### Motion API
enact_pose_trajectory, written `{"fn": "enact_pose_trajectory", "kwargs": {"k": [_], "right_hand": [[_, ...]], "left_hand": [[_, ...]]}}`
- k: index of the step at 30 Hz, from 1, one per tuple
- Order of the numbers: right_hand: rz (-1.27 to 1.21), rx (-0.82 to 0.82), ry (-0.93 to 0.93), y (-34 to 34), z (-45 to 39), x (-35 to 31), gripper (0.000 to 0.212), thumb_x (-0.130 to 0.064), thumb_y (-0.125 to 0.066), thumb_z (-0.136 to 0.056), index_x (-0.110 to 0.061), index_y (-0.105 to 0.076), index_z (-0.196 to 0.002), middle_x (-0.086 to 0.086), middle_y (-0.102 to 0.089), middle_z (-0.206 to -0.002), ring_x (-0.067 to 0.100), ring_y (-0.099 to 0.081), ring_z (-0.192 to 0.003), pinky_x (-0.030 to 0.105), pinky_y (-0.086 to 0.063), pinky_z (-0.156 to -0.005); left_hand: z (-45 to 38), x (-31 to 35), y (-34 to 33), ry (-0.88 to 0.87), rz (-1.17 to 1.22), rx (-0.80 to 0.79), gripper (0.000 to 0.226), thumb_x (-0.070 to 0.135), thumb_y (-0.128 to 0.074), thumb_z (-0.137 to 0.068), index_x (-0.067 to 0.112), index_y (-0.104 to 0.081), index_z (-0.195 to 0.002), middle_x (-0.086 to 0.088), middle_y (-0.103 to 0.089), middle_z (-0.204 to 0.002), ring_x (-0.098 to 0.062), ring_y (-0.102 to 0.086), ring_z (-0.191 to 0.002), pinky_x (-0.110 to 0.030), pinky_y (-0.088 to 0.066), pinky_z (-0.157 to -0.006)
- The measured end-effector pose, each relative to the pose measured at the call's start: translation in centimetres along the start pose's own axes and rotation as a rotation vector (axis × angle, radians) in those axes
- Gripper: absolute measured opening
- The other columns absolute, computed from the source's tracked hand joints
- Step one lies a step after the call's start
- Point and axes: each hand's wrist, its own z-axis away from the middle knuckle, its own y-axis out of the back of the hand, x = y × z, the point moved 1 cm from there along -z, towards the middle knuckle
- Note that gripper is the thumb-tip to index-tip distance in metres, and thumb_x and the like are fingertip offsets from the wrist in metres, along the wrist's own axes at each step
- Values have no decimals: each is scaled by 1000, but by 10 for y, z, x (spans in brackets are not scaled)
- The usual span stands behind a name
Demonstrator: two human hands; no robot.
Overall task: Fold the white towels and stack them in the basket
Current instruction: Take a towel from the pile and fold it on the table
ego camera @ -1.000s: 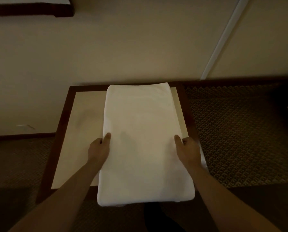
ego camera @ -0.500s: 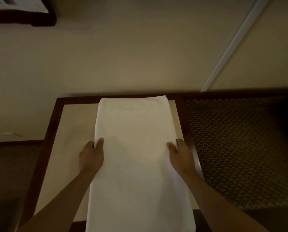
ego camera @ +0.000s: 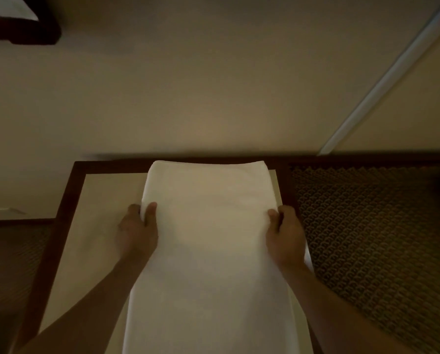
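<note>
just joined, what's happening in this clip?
A person is folding a white towel laid lengthwise on a small table with a dark frame. The left hand and right hand each grip a long side edge about midway, thumbs on top. The towel is already a long narrow strip, its far end at the table's back edge by the wall. No basket is clearly in view.

A folded towel [ego camera: 208, 251] lies lengthwise on the surface [ego camera: 96, 226], its far end at the edge by the wall [ego camera: 213, 98]. The left hand [ego camera: 137, 236] grips its left edge, the right hand [ego camera: 286, 238] its right edge. Carpet [ego camera: 379, 238] lies to the right.
</note>
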Motion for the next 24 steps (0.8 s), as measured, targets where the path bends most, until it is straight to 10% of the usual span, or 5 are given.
{"fn": "enact_pose_trajectory", "kwargs": {"k": [7,11,14,18,24], "right_hand": [[353,35,-7,-14,-11,-14,51,-17,-59,-91,-13,-44,-139,16,-51,-137,37,-53,-119,53,-46,-92],[543,-292,230,-32,-25,-22,67,-50,-29,-100,-29,-12,-161,0,-3,-170,31,-10,-154,68,-18,-113],[605,-415,239,-48,-58,-17,76,-65,-18,-95,-34,8,-159,-11,20,-166,28,18,-154,70,6,-116],[595,-423,268,-61,-106,-31,81,-69,-25,-92,-34,3,-160,-13,13,-167,30,12,-154,71,2,-114],[608,-341,283,-78,-154,-54,73,-74,-27,-87,-29,-45,-140,2,-43,-150,39,-36,-138,68,-17,-113]], "left_hand": [[-1,3,-7,-86,-161,95,41,42,-56,-98,12,-50,-126,-16,-59,-122,-40,-59,-103,-48,-48,-81],[-5,29,-31,-522,-457,-112,60,53,-34,-101,24,-34,-153,-7,-30,-162,-34,-31,-146,-57,-28,-114],[-37,39,-50,-494,-541,-217,73,69,-17,-97,33,-14,-160,1,-5,-170,-30,-8,-155,-60,-13,-120],[-79,52,-64,-473,-618,-244,79,75,-8,-93,34,-3,-161,1,5,-170,-30,4,-155,-59,-3,-123],[-130,87,-65,-441,-707,-221,82,84,-15,-83,32,-49,-138,-4,-53,-143,-33,-43,-135,-54,-30,-113]]}}
